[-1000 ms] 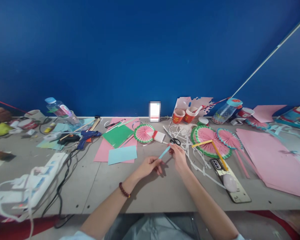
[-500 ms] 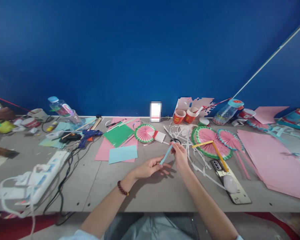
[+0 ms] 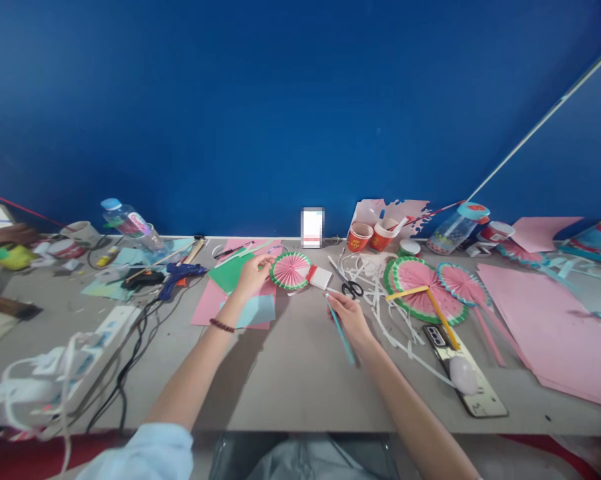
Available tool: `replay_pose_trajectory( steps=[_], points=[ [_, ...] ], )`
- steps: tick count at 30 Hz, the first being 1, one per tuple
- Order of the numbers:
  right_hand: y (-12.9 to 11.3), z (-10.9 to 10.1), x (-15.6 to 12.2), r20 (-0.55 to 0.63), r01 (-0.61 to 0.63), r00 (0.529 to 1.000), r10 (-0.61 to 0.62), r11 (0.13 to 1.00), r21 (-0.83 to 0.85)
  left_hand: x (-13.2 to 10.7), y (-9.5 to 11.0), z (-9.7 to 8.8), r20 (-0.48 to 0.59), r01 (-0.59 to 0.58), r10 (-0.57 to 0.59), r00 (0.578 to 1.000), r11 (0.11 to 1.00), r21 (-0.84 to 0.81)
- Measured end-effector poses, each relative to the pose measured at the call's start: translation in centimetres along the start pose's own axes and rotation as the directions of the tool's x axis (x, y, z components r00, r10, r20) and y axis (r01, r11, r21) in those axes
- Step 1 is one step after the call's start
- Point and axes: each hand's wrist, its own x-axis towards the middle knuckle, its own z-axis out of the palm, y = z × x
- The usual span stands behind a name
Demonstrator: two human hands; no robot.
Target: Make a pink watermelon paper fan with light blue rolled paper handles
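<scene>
My right hand (image 3: 349, 315) pinches one end of a light blue paper strip (image 3: 341, 333), which slants down toward the table's front edge. To the left, the curled fingers of my left hand (image 3: 254, 277) are closed at the near edge of a ring that looks like a roll of clear tape (image 3: 276, 251); the fingers partly hide it. Just right of those fingertips lies a pleated pink paper fan (image 3: 291, 271) with a green and white rim and a white, red-banded handle (image 3: 321, 277). Black-handled scissors (image 3: 353, 289) lie beyond my right hand.
Green card (image 3: 229, 272) and light blue paper (image 3: 260, 311) lie on pink sheets under my left arm. White paper strips (image 3: 375, 287), watermelon-like fans (image 3: 415, 303) and a phone (image 3: 473, 393) are at right. A glue gun (image 3: 173, 280) and a power strip (image 3: 87, 353) sit left.
My left hand has let go of the blue strip and moved forward and left to the ring beside the fan. My right hand has come slightly down, and the strip now points downward.
</scene>
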Motion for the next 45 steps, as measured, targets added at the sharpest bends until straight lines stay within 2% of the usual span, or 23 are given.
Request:
replay_pose_trajectory(
  steps=[2, 5, 7, 12, 16, 19, 21, 23, 24, 26, 27, 29, 32, 34, 36, 42, 45],
  points=[
    [-0.2, 0.2, -0.2, 0.005, -0.028, 1.0, 0.028, 1.0, 0.005, 2.0, -1.2, 0.1, 0.054, -0.107, 0.095, 0.994, 0.947, 0.304],
    [-0.3, 0.3, -0.2, 0.011, -0.017, 1.0, 0.017, 1.0, 0.025, 3.9, -2.1, 0.1, 0.208, -0.189, 0.078, 0.975, 0.779, 0.598],
    [-0.2, 0.4, -0.1, 0.017, -0.019, 1.0, 0.019, 0.999, 0.031, 4.5, -2.3, 0.0, 0.241, -0.2, 0.052, 0.969, 0.736, 0.647],
    [0.2, 0.4, -0.1, 0.044, -0.042, 0.998, 0.041, 0.999, 0.021, 4.9, -2.2, 0.3, 0.259, -0.217, 0.049, 0.965, 0.709, 0.671],
    [0.1, 0.4, -0.3, 0.052, -0.044, 0.998, 0.042, 0.999, 0.025, 5.0, -2.0, 0.2, 0.25, -0.247, 0.099, 0.963, 0.693, 0.677],
    [-0.1, 0.5, -0.4, 0.032, -0.061, 0.998, 0.06, 0.998, 0.029, 4.9, -1.6, -0.9, 0.178, -0.254, 0.181, 0.967, 0.701, 0.666],
    [-0.2, 0.6, -0.5, 0.028, -0.056, 0.998, 0.055, 0.998, 0.029, 4.3, -1.1, -1.7, 0.066, -0.221, 0.232, 0.97, 0.746, 0.629],
    [-0.2, 0.7, -0.6, 0.034, -0.034, 0.999, 0.033, 0.999, 0.024, 3.2, -0.4, -1.9, -0.072, -0.174, 0.246, 0.967, 0.835, 0.523],
    [-0.1, 0.7, -0.6, 0.039, -0.019, 0.999, 0.018, 1.0, 0.018, 2.3, 0.1, -1.7, -0.144, -0.16, 0.244, 0.959, 0.887, 0.433],
    [0.0, 0.7, -0.7, 0.055, 0.021, 0.998, -0.021, 1.0, 0.008, 0.1, 1.1, -0.7, -0.183, -0.177, 0.203, 0.962, 0.973, 0.151],
    [0.1, 0.7, -0.8, 0.063, 0.047, 0.997, -0.047, 0.999, 0.0, -1.1, 1.6, 0.1, -0.145, -0.173, 0.168, 0.975, 0.985, -0.023],
    [0.1, 0.8, -1.0, 0.067, 0.116, 0.991, -0.114, 0.993, -0.027, -3.8, 2.6, 1.9, 0.027, -0.104, 0.119, 0.993, 0.94, -0.324],
    [-0.1, 0.9, -1.5, 0.036, 0.259, 0.966, -0.256, 0.962, -0.082, -7.2, 3.5, 4.6, 0.228, 0.021, 0.123, 0.966, 0.839, -0.543],
    [-0.3, 1.1, -1.8, 0.007, 0.35, 0.936, -0.352, 0.93, -0.114, -8.8, 3.7, 5.8, 0.297, 0.081, 0.13, 0.946, 0.792, -0.605],
    [-0.4, 1.1, -2.1, -0.011, 0.416, 0.906, -0.423, 0.897, -0.151, -9.7, 3.6, 6.7, 0.312, 0.081, 0.145, 0.939, 0.788, -0.61],
    [0.0, 0.8, -2.3, 0.05, 0.501, 0.859, -0.51, 0.814, -0.295, -10.5, 3.1, 7.4, 0.281, 0.046, 0.158, 0.946, 0.797, -0.603],
    [0.0, 0.8, -2.4, 0.077, 0.525, 0.842, -0.534, 0.777, -0.348, -10.7, 3.0, 7.6, 0.219, -0.035, 0.179, 0.959, 0.844, -0.536]
  ],
)
